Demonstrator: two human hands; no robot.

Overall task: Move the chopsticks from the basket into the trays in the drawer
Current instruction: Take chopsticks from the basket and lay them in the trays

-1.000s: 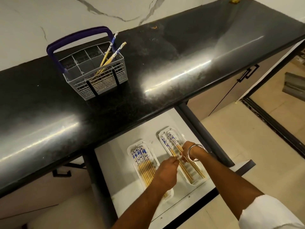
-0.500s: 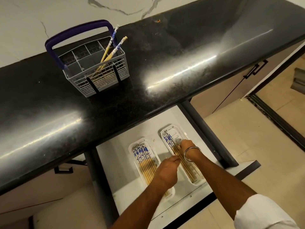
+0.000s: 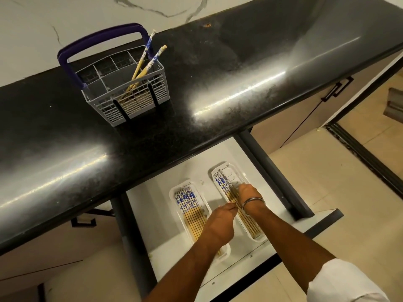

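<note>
A grey cutlery basket (image 3: pixel 104 113) with a purple handle stands on the black counter, and two blue-patterned chopsticks (image 3: pixel 145 62) lean in its right compartment. Below, the open drawer (image 3: pixel 159 186) holds two white trays. Several chopsticks fill the left tray (image 3: pixel 173 191); the right tray (image 3: pixel 241 175) holds several more (image 3: pixel 250 223). My right hand (image 3: pixel 248 194), with a bracelet on the wrist, is closed over the chopsticks midway along the right tray. My left hand (image 3: pixel 220 224) reaches across the left tray and pinches the same bundle with its fingertips.
The black counter (image 3: pixel 218 88) overhangs the drawer's back part. The drawer's dark side rail (image 3: pixel 272 171) runs along the right. Cabinet doors with black handles (image 3: pixel 337 89) flank the drawer, and a tiled floor (image 3: pixel 327 192) lies to the right.
My right hand has slid up the right tray toward its far end. The chopsticks that lay aslant under both hands now lie lined up in the tray. My left hand has stayed close by.
</note>
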